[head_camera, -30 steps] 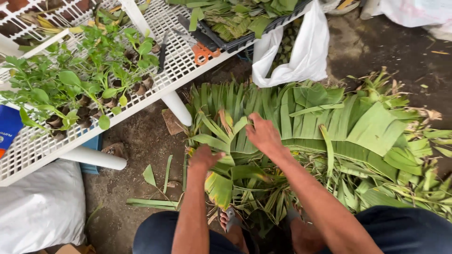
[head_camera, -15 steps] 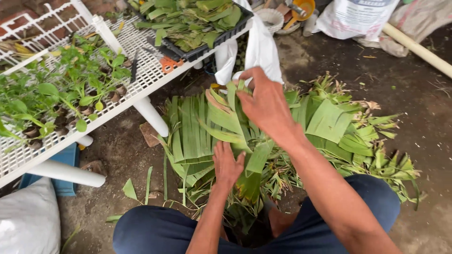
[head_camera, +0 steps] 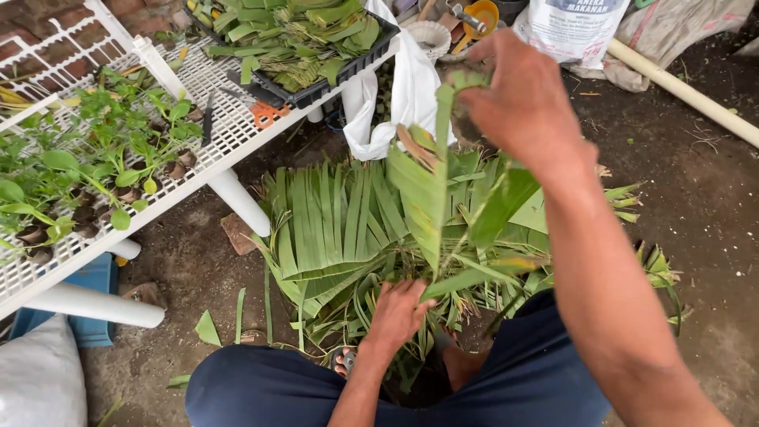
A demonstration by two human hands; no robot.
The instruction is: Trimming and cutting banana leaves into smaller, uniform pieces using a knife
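Note:
A heap of cut green banana leaf strips (head_camera: 340, 229) lies on the dirt floor in front of my knees. My right hand (head_camera: 522, 99) is raised above the heap and grips the top end of a long folded leaf strip (head_camera: 431, 190), which hangs down toward my lap. Lower down, my left hand (head_camera: 395, 312) is closed on the bottom of that leaf bundle, between my legs in dark blue shorts.
A white mesh bench (head_camera: 237, 134) at left carries small potted seedlings (head_camera: 87, 174), orange-handled scissors (head_camera: 265, 115) and a black tray of leaf pieces (head_camera: 300, 39). A white plastic bag (head_camera: 403, 95) hangs at the bench edge. Sacks, bowls and a white pipe (head_camera: 688, 95) lie beyond.
My right hand has lifted the leaf strip higher and away from the heap. My left hand has shifted down toward my lap, staying on the bundle's base. The camera has moved closer.

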